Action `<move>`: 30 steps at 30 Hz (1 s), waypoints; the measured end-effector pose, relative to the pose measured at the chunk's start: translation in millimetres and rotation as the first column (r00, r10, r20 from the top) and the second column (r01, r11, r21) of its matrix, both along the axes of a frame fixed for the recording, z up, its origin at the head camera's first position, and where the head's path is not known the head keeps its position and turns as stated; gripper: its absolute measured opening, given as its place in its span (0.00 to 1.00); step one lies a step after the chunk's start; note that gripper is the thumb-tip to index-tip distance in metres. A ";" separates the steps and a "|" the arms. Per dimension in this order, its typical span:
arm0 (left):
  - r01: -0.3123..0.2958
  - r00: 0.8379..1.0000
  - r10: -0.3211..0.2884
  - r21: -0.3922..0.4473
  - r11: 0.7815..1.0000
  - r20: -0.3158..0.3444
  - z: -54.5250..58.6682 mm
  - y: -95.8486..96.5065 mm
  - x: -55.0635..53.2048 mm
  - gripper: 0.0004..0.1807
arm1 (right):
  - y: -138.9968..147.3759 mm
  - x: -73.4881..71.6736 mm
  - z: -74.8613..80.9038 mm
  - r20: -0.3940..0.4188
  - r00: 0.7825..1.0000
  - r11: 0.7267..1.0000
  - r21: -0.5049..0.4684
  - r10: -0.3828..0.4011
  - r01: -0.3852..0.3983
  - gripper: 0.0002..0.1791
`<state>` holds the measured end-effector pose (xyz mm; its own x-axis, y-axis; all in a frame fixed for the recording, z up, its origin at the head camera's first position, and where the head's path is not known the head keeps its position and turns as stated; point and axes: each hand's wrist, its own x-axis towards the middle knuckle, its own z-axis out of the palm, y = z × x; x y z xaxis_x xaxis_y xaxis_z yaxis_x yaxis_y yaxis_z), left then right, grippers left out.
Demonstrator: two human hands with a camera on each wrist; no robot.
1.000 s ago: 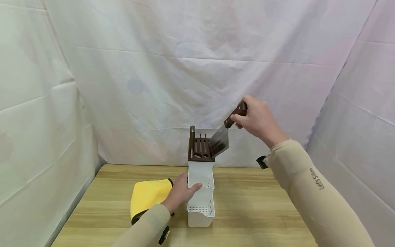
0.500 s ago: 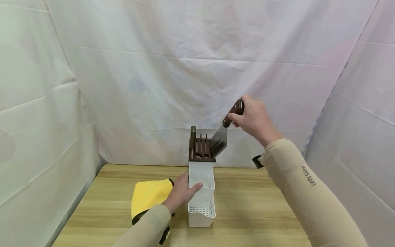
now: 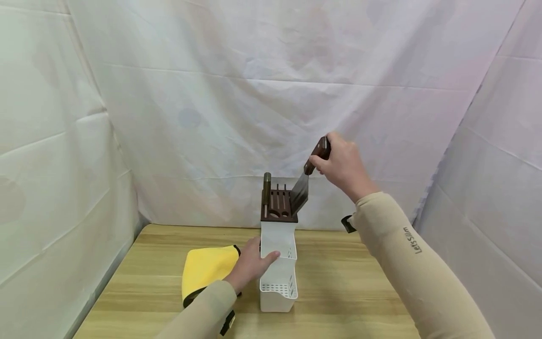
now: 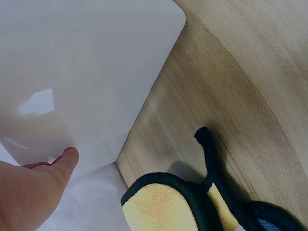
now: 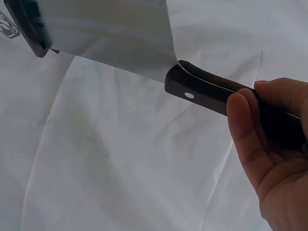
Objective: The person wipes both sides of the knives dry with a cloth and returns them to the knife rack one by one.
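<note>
A tall white knife holder with a dark brown slotted top stands on the table. My right hand grips the dark, riveted handle of a cleaver, up and to the right of the holder. The broad blade slants down to the left, its lower end at the right side of the slotted top; the right wrist view shows the blade meeting the dark top's edge. My left hand holds the holder's left side, thumb across the front and the other fingers mostly hidden. A dark-handled rod stands in the left slot.
A folded yellow cloth with black edging lies left of the holder, beside my left forearm. The wooden table ends at a white hanging sheet close behind the holder. More sheeting hangs at both sides.
My right hand has moved slightly left, bringing the cleaver's handle more upright while its blade stays by the right side of the slotted top. My left hand stays on the holder.
</note>
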<state>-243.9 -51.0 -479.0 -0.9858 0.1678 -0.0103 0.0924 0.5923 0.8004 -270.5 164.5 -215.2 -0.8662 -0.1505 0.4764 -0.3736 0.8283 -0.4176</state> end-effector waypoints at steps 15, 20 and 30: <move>-0.014 1.000 0.014 -0.005 1.000 0.009 -1.2 1.4 0.5 0.41 | -5.8 -10.9 -12.9 0.039 0.999 1.000 -0.003 0.004 -0.004 0.10; -0.012 1.000 0.012 -0.009 1.000 0.003 0.2 -0.6 1.4 0.40 | -9.5 -14.8 -12.0 0.046 0.999 1.000 0.027 -0.001 0.000 0.11; -0.012 1.000 0.012 0.000 1.000 0.019 0.1 -0.8 1.4 0.40 | -16.3 -26.8 -14.5 0.083 0.996 0.998 0.057 0.008 -0.013 0.12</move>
